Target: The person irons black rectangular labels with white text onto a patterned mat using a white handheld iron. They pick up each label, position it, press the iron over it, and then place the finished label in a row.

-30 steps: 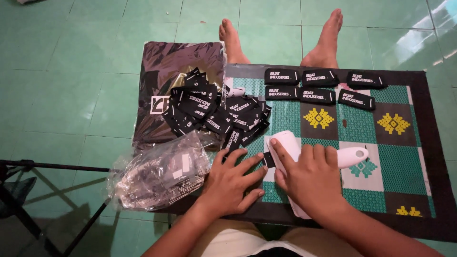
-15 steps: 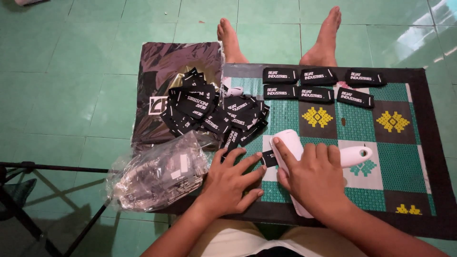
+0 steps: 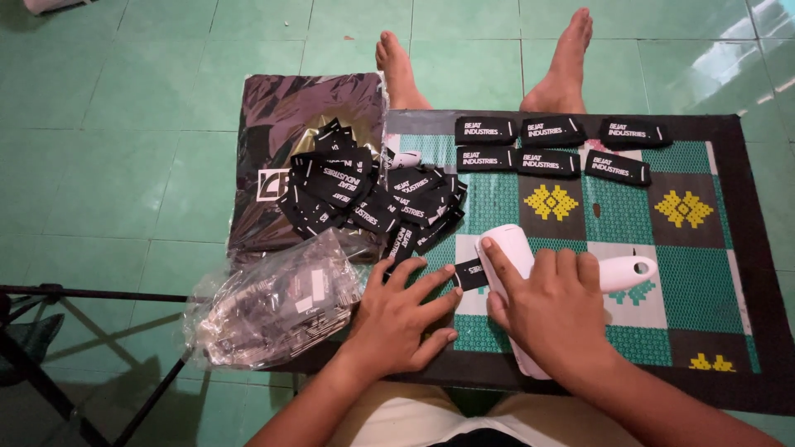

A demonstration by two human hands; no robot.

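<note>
Head view: left of the patterned mat [image 3: 745, 248] lies a clear plastic bag [image 3: 277, 306]. Your left hand [image 3: 406, 319] spreads flat, fingers apart, pinning a black label [image 3: 470, 273] on the mat's near edge so it cannot slide. Your right hand [image 3: 551, 310] clamps the white lint roller [image 3: 513, 248] over it. 6 labels [image 3: 551, 145] sit at the far edge.

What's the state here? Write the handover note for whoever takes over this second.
Left hand: open, flat on the patterned mat, fingertips by a black label.
Right hand: over the white roller, pressing it onto that label's end.
Done: six labels laid in two rows at the mat's far edge.
Left: the pile of labels and the clear bag of more.
</note>
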